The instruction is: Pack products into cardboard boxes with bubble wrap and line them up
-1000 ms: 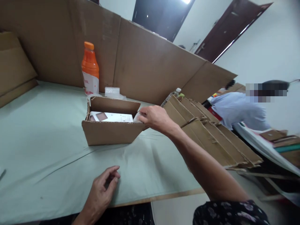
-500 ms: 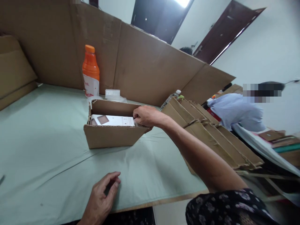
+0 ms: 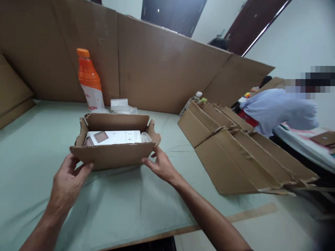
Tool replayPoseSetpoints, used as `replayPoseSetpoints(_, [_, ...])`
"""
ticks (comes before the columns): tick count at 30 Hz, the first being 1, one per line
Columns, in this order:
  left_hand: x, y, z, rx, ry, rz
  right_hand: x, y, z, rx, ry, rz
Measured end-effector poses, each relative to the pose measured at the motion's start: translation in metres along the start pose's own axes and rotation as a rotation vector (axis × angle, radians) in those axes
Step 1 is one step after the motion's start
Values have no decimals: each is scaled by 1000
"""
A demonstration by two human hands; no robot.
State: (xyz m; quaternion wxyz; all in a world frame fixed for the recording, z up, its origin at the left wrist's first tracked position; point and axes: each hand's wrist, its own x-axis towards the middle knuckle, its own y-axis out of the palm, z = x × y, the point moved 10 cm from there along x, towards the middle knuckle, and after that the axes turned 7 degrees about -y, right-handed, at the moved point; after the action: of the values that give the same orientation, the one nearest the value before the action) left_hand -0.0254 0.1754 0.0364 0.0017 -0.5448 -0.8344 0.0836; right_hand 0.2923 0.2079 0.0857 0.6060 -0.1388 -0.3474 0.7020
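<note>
An open-topped cardboard box point(image 3: 115, 156) stands on the pale green tablecloth in front of me. Inside it lies a white printed carton point(image 3: 117, 137), with clear plastic wrap point(image 3: 146, 137) at its right end. My left hand point(image 3: 69, 177) grips the box's near left corner, thumb on the front wall and fingers round the side. At the near right corner, my right hand point(image 3: 161, 164) holds the box in the same way, its thumb low on the front. The fingertips of both hands are partly hidden by the box.
Behind the box are an orange bottle point(image 3: 90, 82) and bubble wrap point(image 3: 119, 105), before a tall cardboard partition point(image 3: 167, 62). Folded cardboard boxes point(image 3: 222, 153) lean at the right, with a clear bottle point(image 3: 192, 103) behind. Another person point(image 3: 282, 108) bends over a table farther right.
My right hand has come out of the box and now holds its right corner. My left hand has moved up from the tablecloth to the left corner. The view has shifted.
</note>
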Motion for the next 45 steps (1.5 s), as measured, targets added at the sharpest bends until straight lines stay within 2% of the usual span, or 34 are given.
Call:
replayPoseSetpoints(2, [8, 13, -7, -25, 22, 11, 13, 8, -3, 7, 17, -19])
replayPoseSetpoints(5, [4, 46, -25, -77, 74, 56, 9, -13, -12, 14, 50, -130])
replayPoseSetpoints(7, [-8, 79, -35, -101, 93, 167, -16, -39, -27, -5, 109, -233])
replayPoseSetpoints(9, [-25, 109, -39, -102, 86, 287, -53, -62, -40, -57, 163, -320])
replayPoseSetpoints(11, [-40, 124, -35, -79, 53, 367, -89, -73, -43, -112, 174, -360])
replayPoseSetpoints(13, [-48, 123, -28, -58, 27, 405, -113, -72, -37, -129, 134, -353])
replayPoseSetpoints(15, [-48, 108, -22, -9, 51, 384, -126, -64, -30, -107, 89, -333])
replayPoseSetpoints(19, [-40, 71, -13, 276, 138, 185, -129, -52, -37, -24, 80, -287])
replayPoseSetpoints(21, [-40, 71, -1, 345, 78, 187, -128, -47, -48, 12, 90, -235])
replayPoseSetpoints(23, [-41, 86, 13, 314, -26, 269, -125, -44, -57, 39, 86, -186])
replayPoseSetpoints(25, [-41, 109, 17, 247, -98, 330, -121, -45, -67, 55, 82, -164])
replayPoseSetpoints(28, [-32, 156, 2, 172, -93, 386, -109, -60, -89, 65, 115, -202])
replayPoseSetpoints(33, [0, 262, -26, 38, -5, 519, -85, -104, -143, 32, 208, -383])
replayPoseSetpoints(37, [19, 345, -23, -37, -9, 590, -74, -126, -184, 28, 241, -492])
replayPoseSetpoints(40, [16, 401, -17, -66, -11, 722, -76, -130, -212, 89, 265, -555])
replayPoseSetpoints(43, [4, 442, -16, -86, 32, 861, -82, -127, -231, 121, 301, -610])
replayPoseSetpoints(45, [-5, 456, -16, -89, 70, 925, -86, -124, -236, 136, 315, -623])
